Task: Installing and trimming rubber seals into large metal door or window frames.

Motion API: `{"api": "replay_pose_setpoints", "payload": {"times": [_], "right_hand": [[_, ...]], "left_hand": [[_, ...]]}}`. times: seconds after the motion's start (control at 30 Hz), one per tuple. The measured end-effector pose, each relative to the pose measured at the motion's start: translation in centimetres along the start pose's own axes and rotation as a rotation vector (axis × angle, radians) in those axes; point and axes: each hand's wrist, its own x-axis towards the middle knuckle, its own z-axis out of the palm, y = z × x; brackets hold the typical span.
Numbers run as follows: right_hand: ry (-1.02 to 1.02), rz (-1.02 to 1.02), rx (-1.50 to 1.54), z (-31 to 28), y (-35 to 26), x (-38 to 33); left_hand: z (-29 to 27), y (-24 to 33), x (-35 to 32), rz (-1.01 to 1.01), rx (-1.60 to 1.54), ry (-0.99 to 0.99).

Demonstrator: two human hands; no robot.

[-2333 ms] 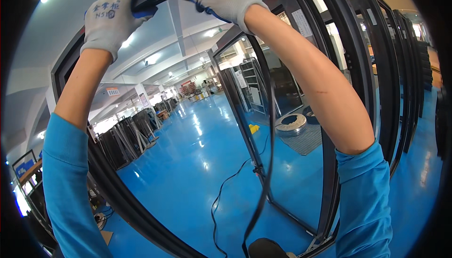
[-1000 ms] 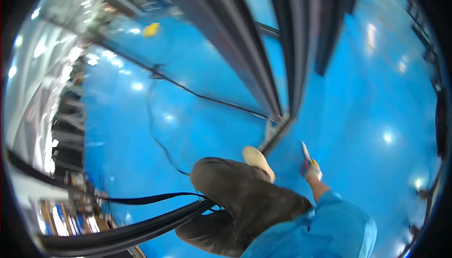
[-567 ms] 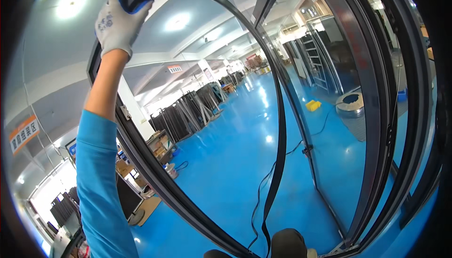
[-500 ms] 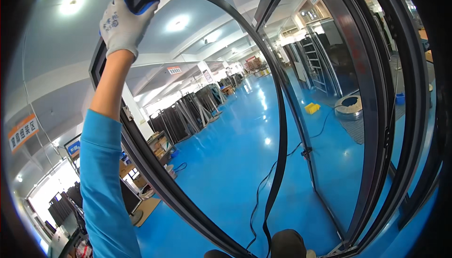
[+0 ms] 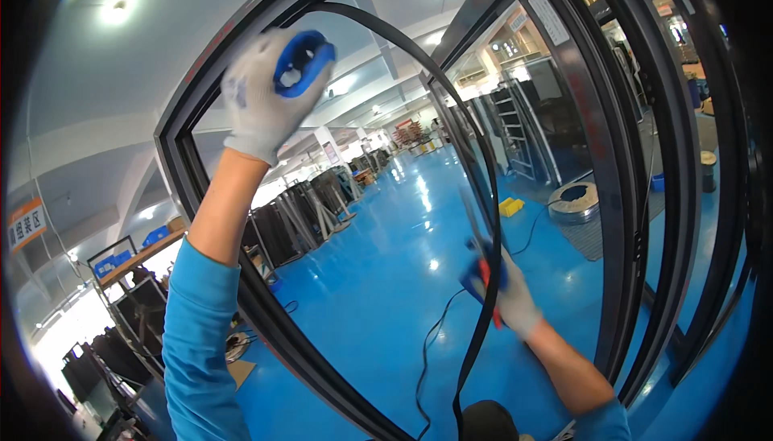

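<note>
My left hand [image 5: 278, 91], in a white glove with a blue coated palm, is raised beside the upper left of a large black window or door frame [image 5: 266, 324]. Its fingers curl round toward the thumb; what lies inside them, if anything, is blurred. A long, flexible black strip [image 5: 493, 191] arches from the top of the frame and hangs down the middle. At the lower right, my gloved right hand [image 5: 511, 300] is closed on a red-handled tool [image 5: 485, 272]. The tool's thin grey end points upward, smeared by motion. Part of the strip passes in front of this hand.
More black framing with glass [image 5: 612, 159] stands at my right. A dark cable [image 5: 431, 344] runs over the blue floor [image 5: 362, 280]. Beyond are a yellow object [image 5: 510, 207], a coiled roll [image 5: 573, 202] and stacked dark panels [image 5: 294, 220]. A shelf [image 5: 141, 260] stands at left.
My left hand has come off the frame's upper bar and moved right and slightly down. My right hand has come into view with the red-handled tool. The view has shifted slightly.
</note>
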Motion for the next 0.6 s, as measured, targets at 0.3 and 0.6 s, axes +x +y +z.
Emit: {"api": "replay_pose_setpoints", "payload": {"times": [0.3,0.6], "right_hand": [[0.176,-0.410,-0.187,5.2,-10.5,17.5],[0.226,-0.436,-0.100,4.5,-12.1,21.0]], "left_hand": [[5.8,0.0,3.5,-0.863,-1.889,-0.326],[9.6,0.5,3.7,-0.813,-2.144,-0.220]]}}
